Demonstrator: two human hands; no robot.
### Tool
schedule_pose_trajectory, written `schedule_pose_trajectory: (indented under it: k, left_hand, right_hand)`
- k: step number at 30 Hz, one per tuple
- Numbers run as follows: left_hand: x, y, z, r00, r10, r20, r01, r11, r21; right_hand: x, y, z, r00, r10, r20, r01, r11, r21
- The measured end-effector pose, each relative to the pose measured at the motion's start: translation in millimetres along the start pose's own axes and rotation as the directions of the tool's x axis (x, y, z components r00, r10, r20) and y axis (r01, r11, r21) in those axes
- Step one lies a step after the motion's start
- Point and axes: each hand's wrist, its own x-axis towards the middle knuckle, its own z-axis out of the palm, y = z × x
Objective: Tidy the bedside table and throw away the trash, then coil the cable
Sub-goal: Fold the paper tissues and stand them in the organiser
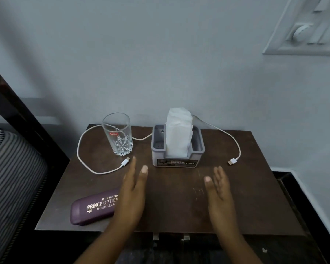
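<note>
A white cable (80, 147) lies on the brown bedside table (236, 197), looping from a plug near the glass, behind the grey holder, to a second plug (233, 161) at the right. An empty clear glass (118, 135) stands at the back left. The grey holder (177, 158) at the back centre has white tissues (178, 134) standing in it. A purple spectacle case (92, 207) lies at the front left. My left hand (132, 195) and my right hand (218, 191) hover over the table's middle, palms facing each other, fingers straight, holding nothing.
A grey wall rises right behind the table, with a switch panel (303, 33) at the upper right. A striped pillow (10, 178) and a dark bed frame (27, 115) lie to the left. Dark floor shows at the right.
</note>
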Motion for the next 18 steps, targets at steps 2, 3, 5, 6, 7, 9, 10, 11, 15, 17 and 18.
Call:
schedule_pose_trajectory:
  k: [2, 3, 5, 6, 7, 9, 10, 11, 15, 17, 18]
  left_hand:
    - [20.1, 5.6, 6.5, 0.999, -0.046, 0.005, 0.046, 0.998, -0.045]
    - [29.6, 8.2, 9.2, 0.997, -0.071, 0.022, 0.073, 0.995, -0.07]
    - [47.7, 8.0, 14.1, 0.99, -0.105, 0.091, 0.113, 0.989, -0.094]
    - [53.6, 7.0, 16.8, 0.984, -0.109, 0.141, 0.121, 0.989, -0.081]
    - [56.5, 5.9, 19.6, 0.977, -0.114, 0.18, 0.127, 0.99, -0.062]
    - [58.8, 3.8, 25.2, 0.971, -0.132, 0.197, 0.14, 0.99, -0.026]
    - [58.6, 3.9, 28.5, 0.973, -0.134, 0.186, 0.139, 0.99, -0.015]
    - [58.4, 3.9, 31.7, 0.975, -0.135, 0.176, 0.139, 0.99, -0.011]
    - [56.3, 9.2, 49.9, 0.979, -0.119, 0.163, 0.116, 0.993, 0.029]
    - [55.9, 14.0, 61.1, 0.98, -0.118, 0.16, 0.113, 0.993, 0.039]
    - [57.7, 14.4, 66.9, 0.98, -0.115, 0.16, 0.109, 0.993, 0.048]
  right_hand:
    - [18.2, -0.3, 5.8, 0.999, 0.029, 0.04, -0.027, 0.998, -0.049]
    - [29.1, -1.3, 8.6, 0.997, 0.046, 0.067, -0.042, 0.997, -0.064]
    - [48.2, -5.7, 15.2, 0.985, 0.081, 0.151, -0.065, 0.992, -0.104]
    - [53.7, -8.9, 18.5, 0.977, 0.091, 0.194, -0.064, 0.988, -0.142]
    - [56.7, -11.4, 21.3, 0.971, 0.091, 0.22, -0.053, 0.984, -0.171]
    - [58.4, -10.6, 24.8, 0.975, 0.066, 0.212, -0.024, 0.98, -0.196]
    - [57.7, -9.5, 25.3, 0.98, 0.05, 0.193, -0.012, 0.981, -0.195]
    - [58.5, -6.4, 24.8, 0.983, 0.033, 0.178, 0.0, 0.983, -0.184]
    - [68.7, 1.9, 17.1, 0.994, -0.013, 0.107, 0.028, 0.99, -0.135]
    - [73.4, 2.9, 12.0, 0.996, -0.025, 0.088, 0.036, 0.991, -0.133]
    - [75.9, 3.7, 9.8, 0.996, -0.032, 0.084, 0.043, 0.991, -0.129]
